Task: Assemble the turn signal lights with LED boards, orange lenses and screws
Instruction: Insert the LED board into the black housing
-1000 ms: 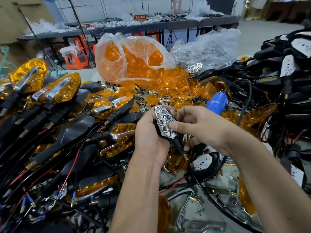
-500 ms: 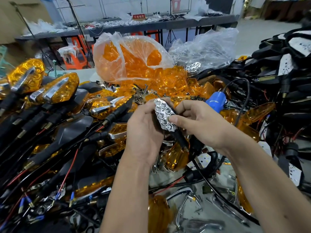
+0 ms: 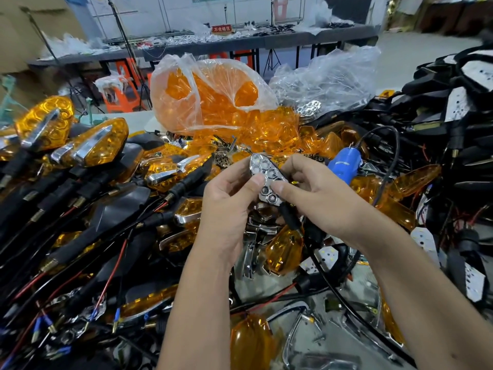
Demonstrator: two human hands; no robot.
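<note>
Danger is a slip: left hand (image 3: pixel 226 201) and right hand (image 3: pixel 309 198) both pinch the lamp (image 3: pixel 268 180) with curled fingers above the pile of lenses (image 3: pixel 266 134), so its loose reflector may shift or drop there.

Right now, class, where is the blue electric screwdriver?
In the head view, the blue electric screwdriver lies right of centre on the orange lenses, just beyond the right hand.
</note>
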